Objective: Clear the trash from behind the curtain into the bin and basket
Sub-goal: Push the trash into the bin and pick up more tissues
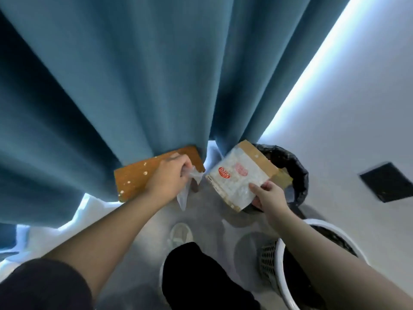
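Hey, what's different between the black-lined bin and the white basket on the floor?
The bin is lined with a crumpled black bag; the basket is white with a lattice wall. The bin stands farther off by the curtain, the basket nearer, under the right forearm. The right hand holds a box over the bin, not the basket. Both are open-topped.

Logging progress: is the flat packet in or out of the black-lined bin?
Out: the right hand grips the packet by a corner over the bin.
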